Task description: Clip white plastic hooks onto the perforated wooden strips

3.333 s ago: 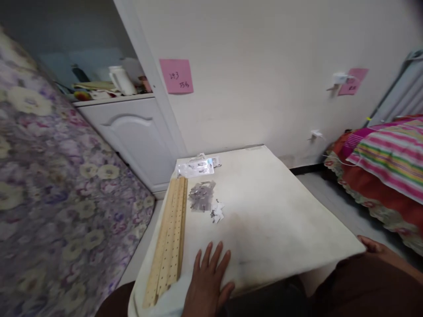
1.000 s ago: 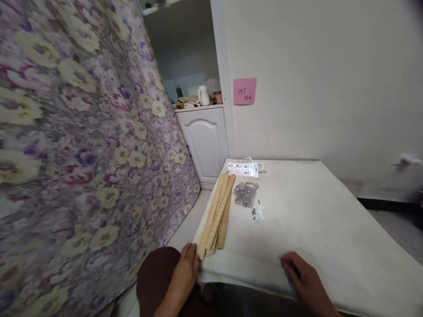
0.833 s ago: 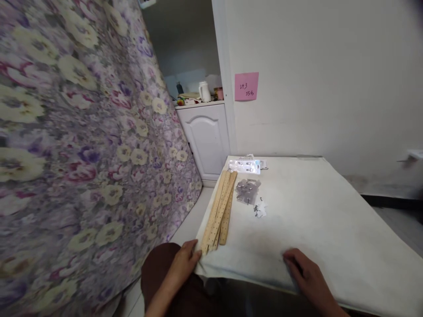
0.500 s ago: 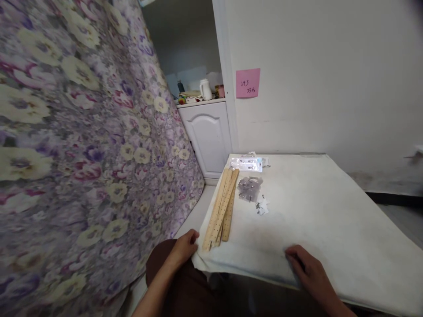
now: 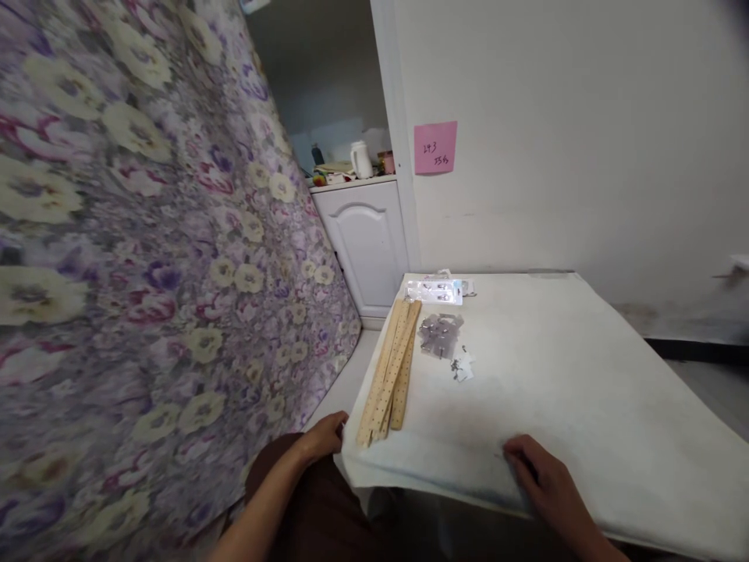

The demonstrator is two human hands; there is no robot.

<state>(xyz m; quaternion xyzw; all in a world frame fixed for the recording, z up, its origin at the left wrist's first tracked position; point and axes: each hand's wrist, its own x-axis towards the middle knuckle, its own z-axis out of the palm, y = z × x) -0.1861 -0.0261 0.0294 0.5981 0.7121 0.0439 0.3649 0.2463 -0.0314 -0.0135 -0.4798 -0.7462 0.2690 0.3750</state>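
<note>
My left hand [image 5: 324,439] is just off the near left corner of the cloth-covered table [image 5: 573,375]. Its fingers are curled, and what they hold, if anything, is hidden. Over the table's front edge lies my right hand [image 5: 541,472], thumb and fingers closed together. A tiny dark speck shows by its fingertips, too small to name. Closest to my left hand are several pale wooden strips [image 5: 386,375] with rows of small holes, loosely stacked. Beyond their right side lie a clear bag of small metal pieces [image 5: 440,336] and small white cards [image 5: 463,367] with metal bits.
A clear blister pack [image 5: 436,291] with metal pieces lies at the table's far left. A floral curtain [image 5: 175,273] hangs on the left. Behind stand a white cabinet [image 5: 366,242] with a white jug [image 5: 361,160] on it, and a wall with a pink note [image 5: 435,148].
My left hand has shifted slightly left and away from the table corner. The right hand stays at the front edge, almost unmoved. The view has turned a little.
</note>
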